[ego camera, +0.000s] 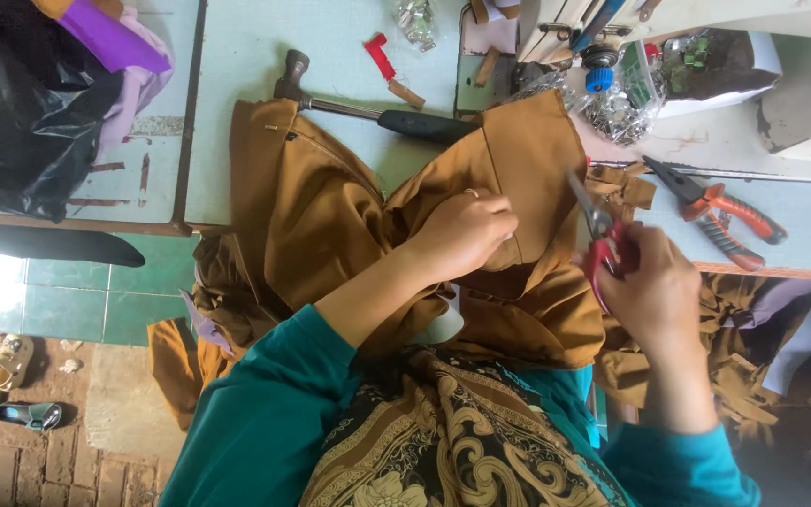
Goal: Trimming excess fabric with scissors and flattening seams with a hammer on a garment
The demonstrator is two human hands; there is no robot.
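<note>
teal sleeves and a patterned gold scarf [443,451] frame the work: a person's left hand [462,230], fingers curled shut, pinches a fold of brown garment [330,207] draped over the table edge [255,56]. the right hand [654,291] grips red-handled scissors [603,239], blades parted beside the cloth's edge. a hammer [377,108] and orange pliers [725,211] lie nearby. a slip of the held fold could send the blades into good cloth, or toward the close-set left fingers.

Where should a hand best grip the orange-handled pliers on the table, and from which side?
Probably grip the orange-handled pliers at the two padded handles, coming from the lower right, where the handles point. The dark metal jaws point up-left, toward the brown fabric.
</note>
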